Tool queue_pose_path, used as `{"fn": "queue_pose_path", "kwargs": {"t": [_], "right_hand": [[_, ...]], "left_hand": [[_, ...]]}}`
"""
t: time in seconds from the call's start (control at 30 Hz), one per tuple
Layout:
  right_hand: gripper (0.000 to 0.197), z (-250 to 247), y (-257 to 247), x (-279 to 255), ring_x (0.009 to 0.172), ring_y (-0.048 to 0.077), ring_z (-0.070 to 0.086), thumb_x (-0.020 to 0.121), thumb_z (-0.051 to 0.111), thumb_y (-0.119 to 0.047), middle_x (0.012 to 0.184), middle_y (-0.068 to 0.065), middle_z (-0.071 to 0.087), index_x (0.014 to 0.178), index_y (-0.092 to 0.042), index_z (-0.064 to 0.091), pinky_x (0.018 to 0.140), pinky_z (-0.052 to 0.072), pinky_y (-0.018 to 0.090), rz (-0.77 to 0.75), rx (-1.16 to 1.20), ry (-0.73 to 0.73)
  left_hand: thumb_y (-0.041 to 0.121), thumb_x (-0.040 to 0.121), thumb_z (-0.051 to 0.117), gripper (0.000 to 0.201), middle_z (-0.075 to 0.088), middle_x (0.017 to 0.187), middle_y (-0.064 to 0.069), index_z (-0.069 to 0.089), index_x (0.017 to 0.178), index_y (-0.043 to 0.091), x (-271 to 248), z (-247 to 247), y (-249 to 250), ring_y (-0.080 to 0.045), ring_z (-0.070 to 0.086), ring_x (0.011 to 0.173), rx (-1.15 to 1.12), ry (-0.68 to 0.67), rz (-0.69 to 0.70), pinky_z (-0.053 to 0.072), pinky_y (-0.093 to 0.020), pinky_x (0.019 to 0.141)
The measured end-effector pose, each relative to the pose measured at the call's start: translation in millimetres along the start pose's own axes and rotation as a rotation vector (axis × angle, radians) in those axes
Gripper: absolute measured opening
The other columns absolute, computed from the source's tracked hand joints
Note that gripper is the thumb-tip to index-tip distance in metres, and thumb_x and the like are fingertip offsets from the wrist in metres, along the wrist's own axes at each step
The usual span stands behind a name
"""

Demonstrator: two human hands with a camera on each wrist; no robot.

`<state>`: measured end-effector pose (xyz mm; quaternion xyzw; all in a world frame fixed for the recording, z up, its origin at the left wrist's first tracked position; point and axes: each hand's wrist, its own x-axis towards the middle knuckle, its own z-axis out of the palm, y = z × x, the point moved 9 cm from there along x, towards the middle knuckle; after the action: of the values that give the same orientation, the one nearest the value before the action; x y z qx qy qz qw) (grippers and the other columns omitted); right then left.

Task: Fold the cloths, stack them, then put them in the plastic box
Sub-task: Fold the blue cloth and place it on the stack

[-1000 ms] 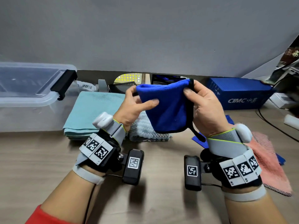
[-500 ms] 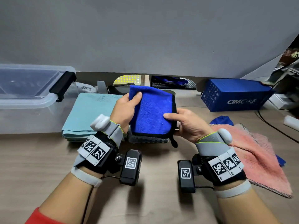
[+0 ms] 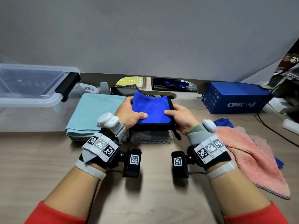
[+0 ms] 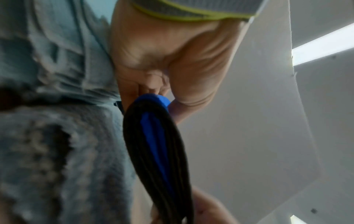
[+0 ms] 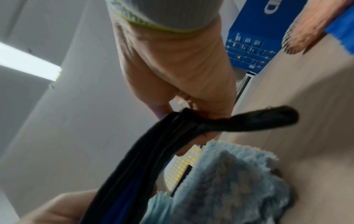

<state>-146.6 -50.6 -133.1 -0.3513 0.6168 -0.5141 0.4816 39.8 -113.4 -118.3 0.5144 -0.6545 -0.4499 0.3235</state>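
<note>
From the head view, the folded blue cloth (image 3: 152, 109) sits on top of a fluffy grey cloth (image 3: 150, 136) near the middle of the table (image 3: 48, 159), toward its far edge. The left hand (image 3: 129, 113) grips the blue cloth's left side, thumb on top and fingers curled under, and the right hand (image 3: 181, 117) grips its right side the same way. Just to the left lies a folded teal cloth (image 3: 93, 110), and beyond it, at the far left corner, stands the clear plastic box (image 3: 32, 101). A pink cloth (image 3: 252, 156) lies spread at the right edge, and a blue carton (image 3: 236, 97) stands at the far right. From the left wrist, the left hand (image 4: 162, 60) pinches the end of the blue cloth (image 4: 153, 136), whose black-trimmed layers show edge-on, with the grey cloth (image 4: 57, 151) beside it. From the right wrist, the right hand (image 5: 178, 68) is clamped on the blue cloth's (image 5: 138, 166) black edge, a black loop (image 5: 258, 119) sticking out past the fingers, and the grey cloth (image 5: 229, 181) lies below on the table (image 5: 306, 106).
</note>
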Motion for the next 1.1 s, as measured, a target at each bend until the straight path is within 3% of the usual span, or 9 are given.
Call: {"fn": "queue_pose_path", "kwargs": {"t": [0.1,0.27,0.37,0.43,0.57,0.67,0.8,0.93,1.1], "right_hand": [[0.029,8.7,10.5,16.4,0.056,0.009,0.068,0.089,0.057,0.007,0.086,0.009,0.068,0.117,-0.001,0.063,0.055,0.057,0.022,0.063,-0.189,-0.021],[0.039,7.2,18.9,23.9,0.102,0.028,0.068,0.079,0.074,-0.006,0.11,0.008,0.07,0.116,-0.008,0.061,0.094,0.054,0.043,0.074,-0.425,0.001],[0.062,1.7,4.9,13.4,0.11,0.026,0.059,0.078,0.075,-0.02,0.115,0.009,0.06,0.135,-0.018,0.049,0.098,0.048,0.038,-0.026,-0.622,0.075],[0.048,6.9,-0.6,4.8,0.121,0.028,0.052,0.08,0.071,-0.021,0.122,0.01,0.063,0.127,-0.015,0.061,0.106,0.039,0.042,-0.132,-0.853,0.069],[0.032,10.7,23.1,-4.1,0.104,0.022,0.062,0.085,0.061,-0.014,0.113,0.007,0.071,0.116,-0.012,0.07,0.096,0.048,0.038,-0.02,-0.831,-0.069],[0.03,-6.1,19.2,-13.3,0.075,0.016,0.054,0.092,0.057,-0.009,0.089,0.008,0.069,0.121,-0.008,0.066,0.062,0.042,0.023,0.03,-0.642,-0.078],[0.031,-69.5,-0.1,-17.6,0.096,0.017,0.057,0.085,0.069,-0.015,0.108,0.006,0.066,0.116,-0.011,0.067,0.086,0.045,0.025,0.006,-0.505,0.14],[0.077,-159.4,2.5,-29.7,0.119,0.034,0.053,0.057,0.079,-0.047,0.132,0.015,0.051,0.126,-0.023,0.055,0.104,0.044,0.045,0.157,-0.674,0.482],[0.08,-196.1,33.2,-59.7,0.102,0.026,0.062,0.046,0.087,-0.056,0.109,0.004,0.065,0.11,-0.014,0.062,0.09,0.051,0.034,0.376,-0.717,0.456]], "left_hand": [[0.027,0.07,0.08,0.083,0.063,0.121,-0.002,0.038,0.141,0.021,4.3,-0.6,-2.6,-0.026,0.061,0.105,0.36,0.015,-0.027,0.048,-0.031,0.086],[0.028,0.069,0.079,0.081,0.056,0.124,-0.01,0.036,0.137,0.017,-2.5,8.7,3.6,-0.032,0.057,0.104,0.601,-0.024,-0.03,0.048,-0.034,0.08],[0.027,0.072,0.077,0.089,0.037,0.141,-0.012,0.029,0.146,0.017,-6.9,6.6,18.8,-0.034,0.043,0.126,0.623,0.056,0.056,0.04,-0.036,0.095],[0.024,0.078,0.072,0.084,0.03,0.151,-0.008,0.028,0.149,0.017,-10.3,14.2,31.3,-0.03,0.031,0.137,0.607,0.047,0.172,0.033,-0.036,0.108],[0.025,0.091,0.061,0.064,0.032,0.157,-0.003,0.035,0.149,0.019,-17.6,57.8,30.2,-0.021,0.028,0.144,0.676,-0.243,0.173,0.023,-0.026,0.112],[0.038,0.096,0.052,0.058,0.02,0.161,-0.008,0.032,0.15,0.03,-22.2,84.9,10.0,-0.03,0.018,0.147,0.841,-0.397,0.065,0.02,-0.035,0.115],[0.044,0.094,0.049,0.058,0.016,0.161,-0.009,0.032,0.149,0.035,-18.9,92.5,-1.0,-0.038,0.012,0.146,0.953,-0.379,0.038,0.017,-0.045,0.118],[0.04,0.09,0.056,0.039,0.052,0.138,-0.009,0.062,0.126,0.027,-22.7,101.4,25.4,-0.031,0.041,0.133,0.769,-0.294,0.13,0.034,-0.033,0.107],[0.035,0.087,0.063,0.04,0.065,0.123,-0.002,0.064,0.124,0.02,-40.2,152.9,57.8,-0.024,0.06,0.114,0.596,-0.374,0.098,0.043,-0.025,0.092]]}}
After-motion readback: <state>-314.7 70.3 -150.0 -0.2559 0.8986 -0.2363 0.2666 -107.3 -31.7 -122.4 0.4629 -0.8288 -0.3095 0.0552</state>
